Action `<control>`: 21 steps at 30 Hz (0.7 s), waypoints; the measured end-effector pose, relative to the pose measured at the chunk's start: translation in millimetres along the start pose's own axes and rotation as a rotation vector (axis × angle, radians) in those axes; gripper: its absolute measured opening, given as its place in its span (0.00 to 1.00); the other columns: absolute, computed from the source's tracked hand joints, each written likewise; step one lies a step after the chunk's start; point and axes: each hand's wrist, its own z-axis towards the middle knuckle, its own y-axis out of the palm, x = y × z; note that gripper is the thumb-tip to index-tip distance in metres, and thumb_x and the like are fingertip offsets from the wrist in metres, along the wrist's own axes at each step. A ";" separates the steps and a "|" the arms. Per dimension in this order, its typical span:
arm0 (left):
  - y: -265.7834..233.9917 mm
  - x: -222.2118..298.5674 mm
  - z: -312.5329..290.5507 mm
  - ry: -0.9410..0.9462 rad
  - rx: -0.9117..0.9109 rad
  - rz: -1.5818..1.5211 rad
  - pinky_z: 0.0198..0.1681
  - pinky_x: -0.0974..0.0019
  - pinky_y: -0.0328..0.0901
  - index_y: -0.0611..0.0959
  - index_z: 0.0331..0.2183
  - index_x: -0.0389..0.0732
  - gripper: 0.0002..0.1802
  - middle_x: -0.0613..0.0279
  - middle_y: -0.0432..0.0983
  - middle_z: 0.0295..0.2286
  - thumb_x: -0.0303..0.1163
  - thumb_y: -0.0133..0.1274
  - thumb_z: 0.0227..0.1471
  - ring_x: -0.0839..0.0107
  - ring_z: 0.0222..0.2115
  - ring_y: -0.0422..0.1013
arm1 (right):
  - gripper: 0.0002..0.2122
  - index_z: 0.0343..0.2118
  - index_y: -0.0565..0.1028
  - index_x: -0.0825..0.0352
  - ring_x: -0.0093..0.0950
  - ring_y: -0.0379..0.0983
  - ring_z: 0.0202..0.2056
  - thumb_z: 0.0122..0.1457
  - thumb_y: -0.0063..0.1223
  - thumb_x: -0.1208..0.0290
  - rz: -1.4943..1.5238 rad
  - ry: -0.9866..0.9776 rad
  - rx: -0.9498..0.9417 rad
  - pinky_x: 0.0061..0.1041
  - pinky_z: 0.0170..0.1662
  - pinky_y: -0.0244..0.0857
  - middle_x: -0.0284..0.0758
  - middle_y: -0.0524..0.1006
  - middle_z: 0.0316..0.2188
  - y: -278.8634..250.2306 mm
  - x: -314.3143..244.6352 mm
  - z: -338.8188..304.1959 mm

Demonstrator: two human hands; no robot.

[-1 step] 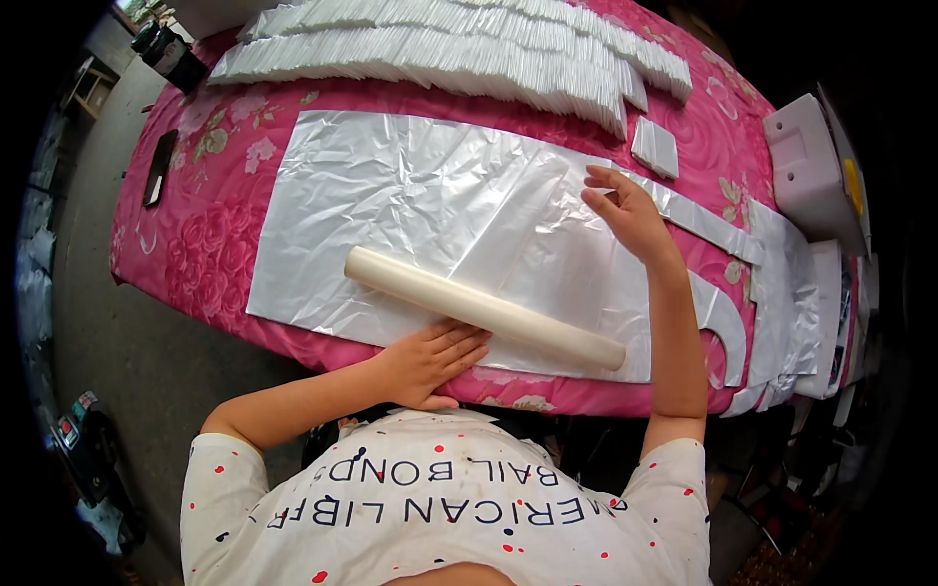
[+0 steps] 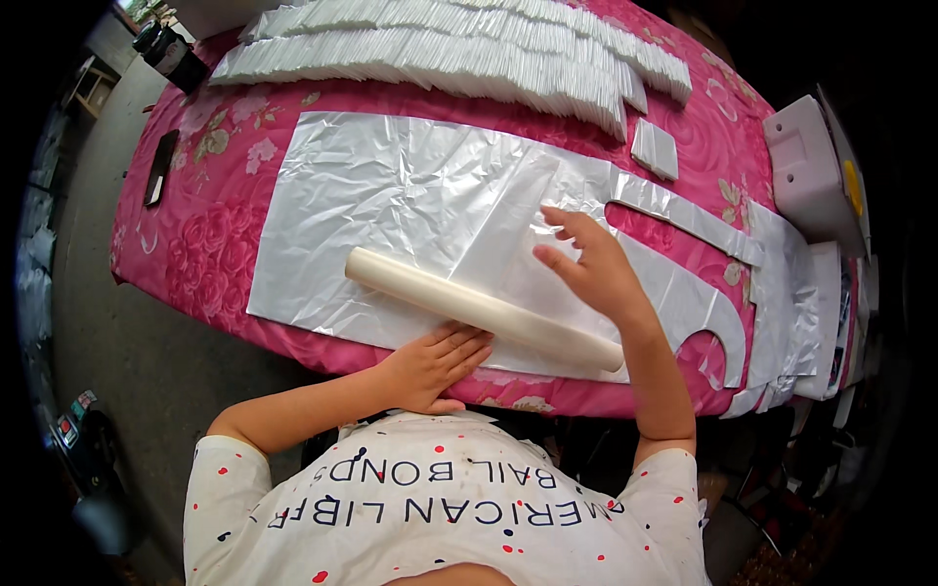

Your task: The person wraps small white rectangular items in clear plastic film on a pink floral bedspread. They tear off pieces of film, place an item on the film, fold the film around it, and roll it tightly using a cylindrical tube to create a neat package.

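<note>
A wide sheet-like white plastic bag [image 2: 362, 186] lies on the table, its two strap handles stretching to the right. Across its near part rests a cream-coloured tube [image 2: 469, 303], slanting from upper left to lower right. My left hand [image 2: 437, 366] lies flat by the bag's front edge, fingers stretched out, their tips against or just beside the tube. Over the right half of the bag is my right hand [image 2: 589, 259], fingers bent and apart, holding nothing. Whether it touches the plastic I cannot tell.
Long rows of folded white packets [image 2: 420, 63] line the table's far side, with a small separate stack [image 2: 655, 148] nearby. More plastic bags [image 2: 782, 293] and a white box [image 2: 806, 161] are at right. A phone [image 2: 160, 168] and a black bottle [image 2: 171, 59] stand left on the pink floral cloth.
My right hand has moved left and nearer to me, uncovering the far handle of the bag. My left hand and the tube have stayed almost the same.
</note>
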 end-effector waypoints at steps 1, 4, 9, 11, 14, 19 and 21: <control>3.2 4.8 1.5 -0.006 0.008 0.024 0.62 0.52 0.38 0.62 0.53 0.28 0.44 0.44 0.54 0.55 0.60 0.35 0.49 0.53 0.59 0.47 | 0.23 0.49 0.68 0.66 0.36 0.67 0.45 0.51 0.56 0.65 -0.159 -0.189 0.029 0.32 0.47 0.61 0.44 0.71 0.44 24.4 -11.7 -19.2; 5.7 11.7 3.9 -0.060 -0.089 0.029 0.61 0.51 0.40 0.65 0.51 0.30 0.42 0.43 0.59 0.52 0.59 0.37 0.49 0.50 0.57 0.50 | 0.22 0.49 0.68 0.65 0.37 0.67 0.44 0.48 0.56 0.71 -0.288 -0.215 0.056 0.33 0.46 0.62 0.40 0.70 0.44 89.8 -31.3 -54.4; 5.4 15.5 3.7 -0.071 0.030 0.078 0.61 0.54 0.39 0.60 0.55 0.31 0.43 0.45 0.52 0.56 0.60 0.35 0.51 0.56 0.59 0.46 | 0.23 0.49 0.68 0.64 0.36 0.68 0.39 0.47 0.56 0.73 -0.339 -0.177 0.176 0.32 0.43 0.63 0.37 0.72 0.40 79.0 -4.7 -44.2; 2.6 16.5 2.6 -0.079 0.018 0.060 0.61 0.55 0.38 0.58 0.56 0.31 0.44 0.47 0.49 0.58 0.59 0.35 0.51 0.57 0.60 0.44 | 0.24 0.50 0.68 0.63 0.35 0.68 0.38 0.47 0.56 0.73 -0.392 -0.079 0.275 0.32 0.41 0.64 0.35 0.72 0.40 55.8 15.9 -35.9; -2.1 13.8 4.4 -0.025 0.029 -0.048 0.61 0.56 0.39 0.56 0.56 0.31 0.43 0.48 0.46 0.59 0.57 0.38 0.51 0.58 0.60 0.43 | 0.23 0.52 0.67 0.63 0.37 0.68 0.40 0.51 0.53 0.71 -0.511 0.124 0.496 0.32 0.43 0.64 0.38 0.72 0.41 12.4 72.0 -32.5; -26.6 -9.8 0.3 0.078 0.045 -0.113 0.61 0.56 0.40 0.56 0.56 0.31 0.43 0.47 0.46 0.58 0.54 0.42 0.49 0.57 0.60 0.44 | 0.23 0.52 0.67 0.64 0.37 0.68 0.40 0.51 0.53 0.72 -0.478 0.207 0.534 0.33 0.45 0.62 0.39 0.72 0.42 -14.8 86.9 -49.3; -29.1 -12.8 3.6 0.028 0.023 -0.058 0.61 0.56 0.41 0.57 0.56 0.31 0.44 0.46 0.47 0.58 0.56 0.43 0.48 0.56 0.60 0.45 | 0.23 0.52 0.67 0.64 0.38 0.68 0.40 0.50 0.53 0.74 -0.448 0.079 0.470 0.33 0.44 0.62 0.39 0.72 0.42 -4.8 62.4 -55.6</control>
